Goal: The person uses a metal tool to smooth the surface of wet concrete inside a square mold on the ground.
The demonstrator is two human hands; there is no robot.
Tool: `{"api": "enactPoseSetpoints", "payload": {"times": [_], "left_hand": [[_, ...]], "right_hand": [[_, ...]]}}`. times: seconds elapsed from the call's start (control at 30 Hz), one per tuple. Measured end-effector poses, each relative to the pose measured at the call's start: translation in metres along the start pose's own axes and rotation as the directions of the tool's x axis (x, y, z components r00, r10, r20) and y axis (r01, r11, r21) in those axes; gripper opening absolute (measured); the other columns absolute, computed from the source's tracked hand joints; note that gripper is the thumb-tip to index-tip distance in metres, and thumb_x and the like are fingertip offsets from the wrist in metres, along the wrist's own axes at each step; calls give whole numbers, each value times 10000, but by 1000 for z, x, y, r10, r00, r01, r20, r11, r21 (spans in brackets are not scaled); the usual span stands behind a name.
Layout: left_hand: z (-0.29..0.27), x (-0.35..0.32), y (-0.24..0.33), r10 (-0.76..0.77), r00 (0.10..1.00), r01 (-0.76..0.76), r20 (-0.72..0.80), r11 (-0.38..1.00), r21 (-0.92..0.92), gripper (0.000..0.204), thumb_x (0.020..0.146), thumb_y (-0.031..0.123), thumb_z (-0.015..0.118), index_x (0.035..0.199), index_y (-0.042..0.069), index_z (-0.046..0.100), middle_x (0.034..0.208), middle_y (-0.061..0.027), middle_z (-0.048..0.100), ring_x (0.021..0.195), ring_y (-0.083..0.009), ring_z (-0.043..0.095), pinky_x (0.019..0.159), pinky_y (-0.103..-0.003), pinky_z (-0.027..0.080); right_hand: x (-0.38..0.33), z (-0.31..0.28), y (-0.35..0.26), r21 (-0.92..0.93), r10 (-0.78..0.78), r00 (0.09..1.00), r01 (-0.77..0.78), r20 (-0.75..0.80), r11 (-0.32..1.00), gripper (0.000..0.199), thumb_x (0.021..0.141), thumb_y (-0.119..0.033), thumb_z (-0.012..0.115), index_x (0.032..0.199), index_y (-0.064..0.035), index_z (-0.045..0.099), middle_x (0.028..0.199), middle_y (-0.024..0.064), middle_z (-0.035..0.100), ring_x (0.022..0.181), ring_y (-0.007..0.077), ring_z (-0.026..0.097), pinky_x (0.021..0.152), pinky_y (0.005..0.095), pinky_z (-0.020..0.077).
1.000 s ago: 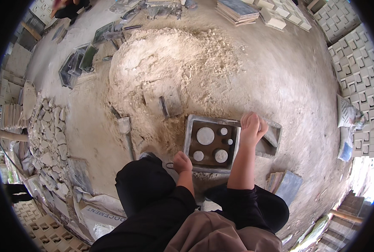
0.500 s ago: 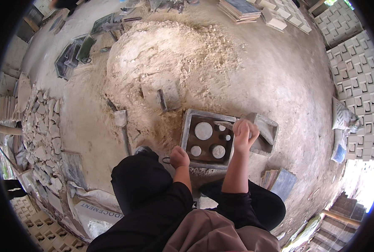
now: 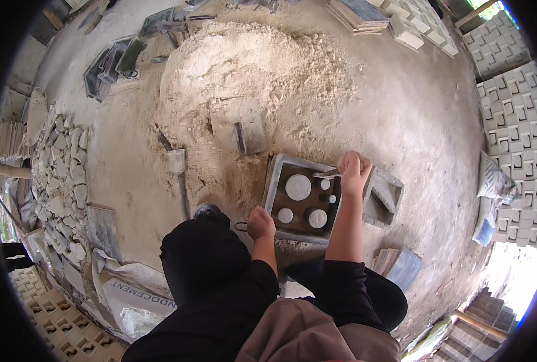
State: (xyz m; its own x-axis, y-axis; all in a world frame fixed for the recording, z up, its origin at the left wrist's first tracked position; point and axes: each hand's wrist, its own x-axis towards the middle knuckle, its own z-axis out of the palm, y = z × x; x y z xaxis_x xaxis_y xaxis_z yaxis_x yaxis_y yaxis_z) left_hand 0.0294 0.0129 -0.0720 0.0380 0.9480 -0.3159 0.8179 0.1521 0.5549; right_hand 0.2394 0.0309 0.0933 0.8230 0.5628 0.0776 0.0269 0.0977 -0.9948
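Observation:
Before my knees lies a rectangular mould frame (image 3: 272,181) with a dark inside and several round pale discs of different sizes, the largest disc (image 3: 298,187) at the far left. My right hand (image 3: 355,169) is closed round a small trowel-like tool (image 3: 327,175), whose pale end reaches left over the frame's far right part. Closed beside the frame's near left corner is my left hand (image 3: 260,223), next to a dark metal loop (image 3: 241,227); what its fingers grip is hidden. A grey tray (image 3: 375,212) holding a slanted piece adjoins the frame's right side.
Beyond the frame rises a heap of pale sandy mix (image 3: 232,66), with a dark-handled flat board (image 3: 253,130) at its foot. A shovel (image 3: 177,161) lies left. Broken rubble (image 3: 63,181), stacked thin boards (image 3: 404,269) and patterned blocks (image 3: 515,108) stand around.
My right hand has shifted slightly right and away from me, with the tool's pale end moving along. My left hand stays at the frame's corner. The whole view has shifted a little.

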Motion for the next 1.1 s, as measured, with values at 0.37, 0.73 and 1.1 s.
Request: {"api": "enactPoseSetpoints", "payload": {"times": [0.37,0.73,1.1], "left_hand": [[4,2,9,48,999,-48,-13,999,15,359,865,286,310,745,46,548,761,-172,582,710,-378,551,617,-481,429],[2,-6,7,14,1000,-14,-10,1000,22,352,868,283,306,737,56,541,771,-176,579,719,-379,545,634,-474,424],[2,-6,6,21,1000,-22,3,999,43,392,873,295,274,753,34,541,791,-187,580,739,-392,542,650,-486,420]], "right_hand": [[8,-22,14,121,-91,995,94,-31,988,353,776,-77,393,456,-91,244,427,-19,236,390,68,207,375,239,135],[-5,-26,16,73,-95,901,138,-423,988,303,741,-40,363,458,-69,258,437,-8,287,417,51,239,381,228,154],[-23,-47,2,66,-162,836,230,-524,971,309,771,-58,355,470,-71,285,447,-11,313,420,52,241,389,219,172]]}}
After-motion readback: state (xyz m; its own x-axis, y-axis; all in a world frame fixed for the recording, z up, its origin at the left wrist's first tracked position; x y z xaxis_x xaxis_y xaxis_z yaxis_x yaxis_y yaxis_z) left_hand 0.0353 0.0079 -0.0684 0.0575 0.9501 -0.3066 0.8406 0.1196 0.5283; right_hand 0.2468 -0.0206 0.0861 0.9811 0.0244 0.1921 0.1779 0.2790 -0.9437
